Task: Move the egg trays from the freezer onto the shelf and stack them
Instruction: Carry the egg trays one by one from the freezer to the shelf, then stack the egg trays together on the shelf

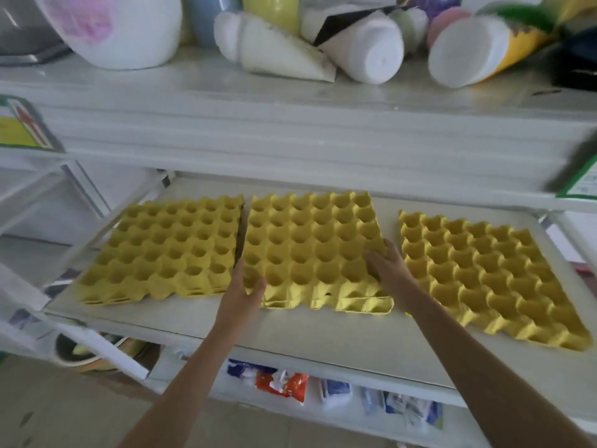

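Three yellow egg trays lie side by side on a white shelf [290, 331]. The left tray [168, 250] and the right tray [484, 273] lie untouched. Both hands grip the middle tray [310, 247]. My left hand [245, 286] holds its front left corner, thumb on top. My right hand [384, 263] grips its right edge, fingers pressed into the cups. The middle tray's front edge looks doubled, as if more than one tray lies there.
The shelf above holds a white jug [119, 30], tipped white cups [371, 50] and cone-shaped paper wrappers [284, 53]. Packets [281, 383] sit on the lower shelf. A bowl [77, 350] stands at lower left. Labels hang at the upper shelf's edges.
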